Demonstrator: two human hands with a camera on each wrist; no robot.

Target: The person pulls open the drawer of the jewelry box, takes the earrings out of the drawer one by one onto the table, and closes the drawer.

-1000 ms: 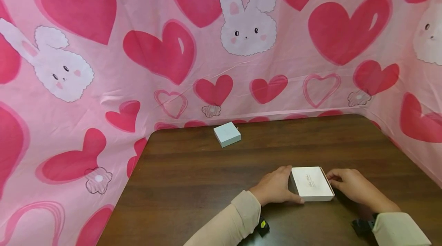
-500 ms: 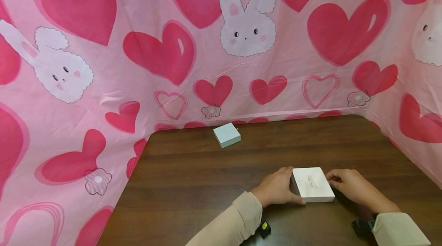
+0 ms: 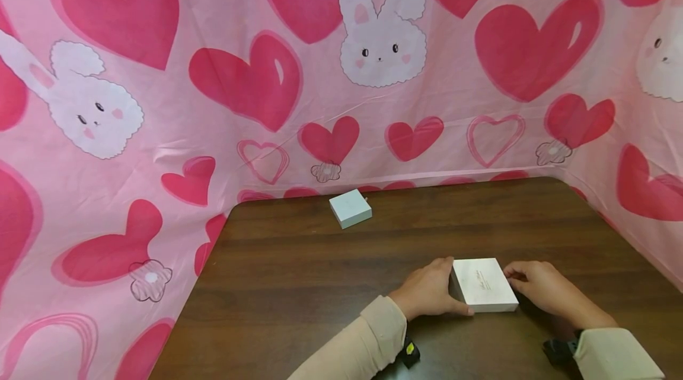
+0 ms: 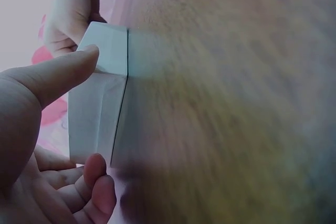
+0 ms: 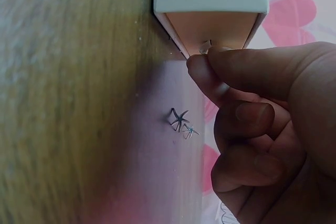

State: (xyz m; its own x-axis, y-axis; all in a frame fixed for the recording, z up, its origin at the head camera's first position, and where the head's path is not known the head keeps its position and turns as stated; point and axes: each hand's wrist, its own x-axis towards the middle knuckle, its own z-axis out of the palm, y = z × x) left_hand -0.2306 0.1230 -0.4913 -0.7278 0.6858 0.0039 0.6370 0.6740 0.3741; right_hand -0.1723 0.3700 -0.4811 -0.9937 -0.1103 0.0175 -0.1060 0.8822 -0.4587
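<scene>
The grip of the right hand [image 3: 544,285] is closed down to a pinch: the tips of thumb and forefinger meet on a small pale tab [image 5: 206,47] at the middle of a tan inner drawer front [image 5: 210,22]. That front sits in the end of a flat, square white box with fine lettering on its top [image 3: 484,285], and the box lies just beyond the pinching fingertips. The other fingers of this hand curl in below the pinch, clear of the box.

The grip of the left hand [image 3: 429,288] spans the opposite end of the same box, spread about as wide as that end. Its thumb presses on the near side by the near left corner, and its fingers reach to the far left corner, so the box's left side faces the hollow between them. The box thus lies flat on the brown wood-grain surface [image 3: 299,261], between the two hands and touched by both.

Beside the right hand, two small metallic star-shaped pieces, a larger one [image 5: 179,120] and a smaller one [image 5: 190,131], lie close together on the surface, just apart from the curled fingers. A second square white box [image 3: 351,208] rests well apart from both hands, near the far edge.
</scene>
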